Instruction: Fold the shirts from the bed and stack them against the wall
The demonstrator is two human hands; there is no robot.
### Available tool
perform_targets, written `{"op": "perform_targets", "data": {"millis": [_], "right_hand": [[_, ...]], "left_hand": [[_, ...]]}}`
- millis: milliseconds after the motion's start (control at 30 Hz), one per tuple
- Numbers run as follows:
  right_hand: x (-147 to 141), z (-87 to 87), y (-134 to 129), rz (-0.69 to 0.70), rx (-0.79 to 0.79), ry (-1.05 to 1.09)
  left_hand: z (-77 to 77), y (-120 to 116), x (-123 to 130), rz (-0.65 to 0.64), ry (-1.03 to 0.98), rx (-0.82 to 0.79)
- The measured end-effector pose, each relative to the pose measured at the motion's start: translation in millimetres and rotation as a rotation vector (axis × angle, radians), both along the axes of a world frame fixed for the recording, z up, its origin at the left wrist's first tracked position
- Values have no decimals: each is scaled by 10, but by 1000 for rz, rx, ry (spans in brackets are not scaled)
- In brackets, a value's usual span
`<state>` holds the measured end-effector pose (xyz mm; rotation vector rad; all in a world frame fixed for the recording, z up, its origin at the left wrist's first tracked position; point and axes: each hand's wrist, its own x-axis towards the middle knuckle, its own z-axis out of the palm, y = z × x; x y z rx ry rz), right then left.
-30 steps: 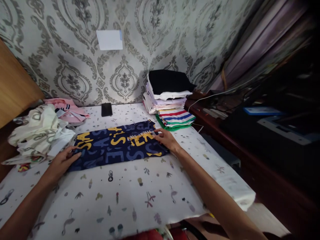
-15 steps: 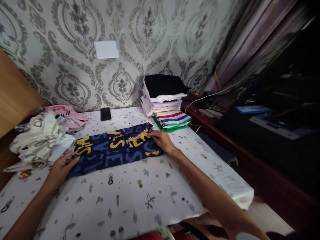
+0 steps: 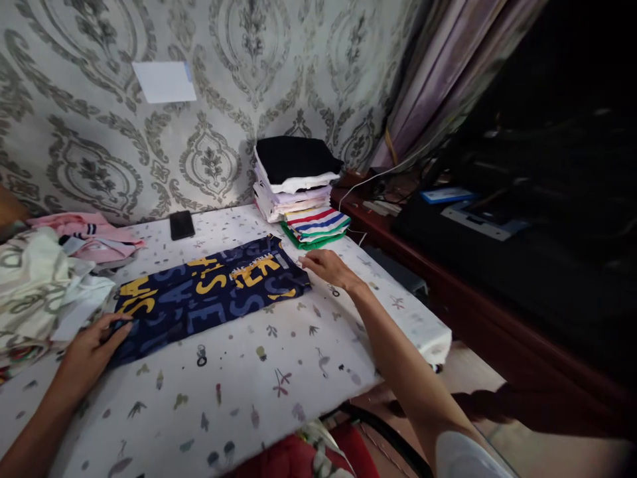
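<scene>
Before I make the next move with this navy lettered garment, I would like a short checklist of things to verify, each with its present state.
1. Navy lettered garment spread flat on the printed tablecloth: ok.
2. Left hand at the garment's left end: ok, fingers touch it.
3. Right hand touching the right end: cannot tell; fingertips are at the edge, contact unclear.
4. Black phone-like object off the garment: ok, apart, farther back.
5. Loose clothes well away: not ok, the heap lies close to the left end.
6. Folded clothes stack standing: ok, though its edges are uneven.
</scene>
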<state>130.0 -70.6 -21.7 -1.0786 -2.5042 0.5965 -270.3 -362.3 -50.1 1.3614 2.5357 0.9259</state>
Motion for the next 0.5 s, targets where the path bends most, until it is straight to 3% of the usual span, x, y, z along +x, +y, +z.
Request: {"op": "perform_targets", "data": {"millis": [100,200,500], "right_hand": [[84,22,-80,51,-164,-51],[77,-18,-99,104,-281,-136],[114,-153,21,143,-328,-55]], "left_hand": [[107,24,94,65,-191,7],[169,34,149,111,-225,30],[180,62,200,136,-351,66]]}}
